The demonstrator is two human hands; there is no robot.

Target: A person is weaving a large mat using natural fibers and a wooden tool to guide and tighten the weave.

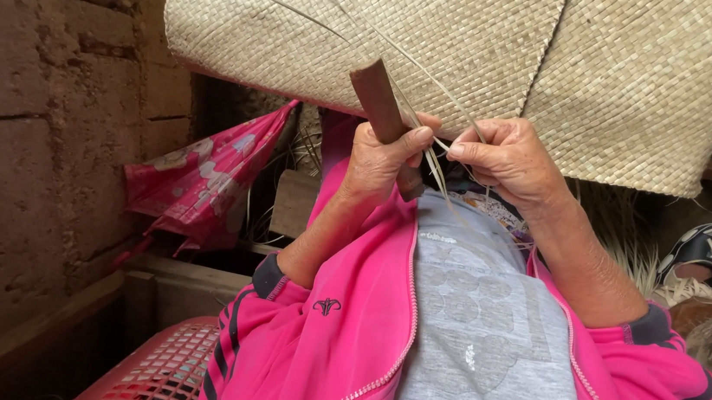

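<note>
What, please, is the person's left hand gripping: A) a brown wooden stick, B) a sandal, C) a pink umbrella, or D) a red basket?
A: the left hand is closed around a brown stick held against the woven mat.

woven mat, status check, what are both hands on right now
Left hand shut on brown wooden handle. Right hand pinching thin straw strands. Woven mat hangs above; nothing in the way.

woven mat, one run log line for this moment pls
left hand grips brown wooden-handled tool | right hand pinches pale straw strands | tan woven mat above
</note>
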